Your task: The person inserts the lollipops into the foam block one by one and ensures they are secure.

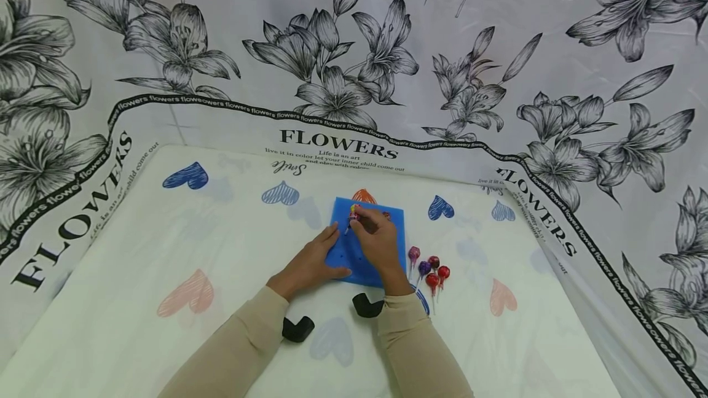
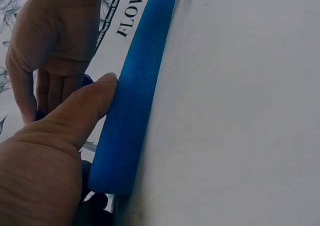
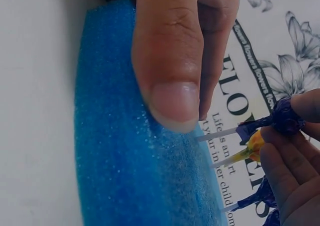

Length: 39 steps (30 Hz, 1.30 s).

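Note:
A blue foam block [image 1: 367,269] lies on the table. My left hand [image 1: 310,263] rests against its left and near sides, with fingers and thumb fairly straight. The left thumb [image 2: 82,111] touches the block's edge in the left wrist view. Over the block, my right hand [image 1: 378,241] pinches a lollipop [image 1: 354,214], its white stick slanting downward. In the right wrist view, the fingers close on a purple-wrapped lollipop [image 3: 287,116]. A yellow-wrapped lollipop [image 3: 255,146] and another purple one [image 3: 262,193] stand beside it, sticks towards the block. The held stick's tip is hard to make out.
Several loose lollipops [image 1: 431,278], red, purple and pink, lie just right of the block. A white cloth [image 1: 249,232] printed with hearts covers the table, and a flowered sheet [image 1: 387,121] hangs behind. A black device [image 1: 297,328] sits by the left wrist.

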Each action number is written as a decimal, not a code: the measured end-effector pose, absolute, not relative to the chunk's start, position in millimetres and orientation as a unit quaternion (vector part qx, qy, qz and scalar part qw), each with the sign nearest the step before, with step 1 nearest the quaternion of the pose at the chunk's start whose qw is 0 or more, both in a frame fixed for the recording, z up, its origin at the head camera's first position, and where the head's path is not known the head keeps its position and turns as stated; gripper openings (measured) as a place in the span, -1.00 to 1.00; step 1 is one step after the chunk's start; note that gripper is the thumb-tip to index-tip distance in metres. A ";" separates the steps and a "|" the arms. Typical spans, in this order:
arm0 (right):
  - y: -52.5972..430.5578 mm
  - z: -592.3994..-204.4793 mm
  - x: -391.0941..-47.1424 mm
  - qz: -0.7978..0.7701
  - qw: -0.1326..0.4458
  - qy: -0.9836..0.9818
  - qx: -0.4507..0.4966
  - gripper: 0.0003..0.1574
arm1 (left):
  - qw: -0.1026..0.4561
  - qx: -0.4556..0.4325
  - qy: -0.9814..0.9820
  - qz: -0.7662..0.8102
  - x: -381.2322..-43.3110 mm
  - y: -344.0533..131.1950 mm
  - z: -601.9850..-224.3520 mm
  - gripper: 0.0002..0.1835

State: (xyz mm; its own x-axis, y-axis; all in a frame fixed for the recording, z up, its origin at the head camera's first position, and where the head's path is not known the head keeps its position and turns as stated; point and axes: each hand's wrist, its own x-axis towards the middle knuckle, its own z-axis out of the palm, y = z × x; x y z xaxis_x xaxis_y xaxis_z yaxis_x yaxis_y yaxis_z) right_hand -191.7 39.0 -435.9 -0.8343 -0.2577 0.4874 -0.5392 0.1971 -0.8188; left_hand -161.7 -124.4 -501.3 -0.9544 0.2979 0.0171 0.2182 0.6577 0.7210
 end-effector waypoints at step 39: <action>39.7 -465.0 -199.8 0.518 0.138 -0.806 0.250 -0.64 | 0.045 0.143 0.907 0.392 -160.6 -124.3 -497.1 0.05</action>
State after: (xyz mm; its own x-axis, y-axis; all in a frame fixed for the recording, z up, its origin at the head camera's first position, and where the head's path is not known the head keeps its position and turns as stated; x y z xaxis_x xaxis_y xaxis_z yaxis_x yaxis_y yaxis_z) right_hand -199.8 39.7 -465.0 -0.8370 -0.2594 0.4818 -0.5461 0.3390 -0.7661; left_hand -160.6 -124.3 -497.1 -0.9548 0.2955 0.0311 0.2251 0.6510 0.7249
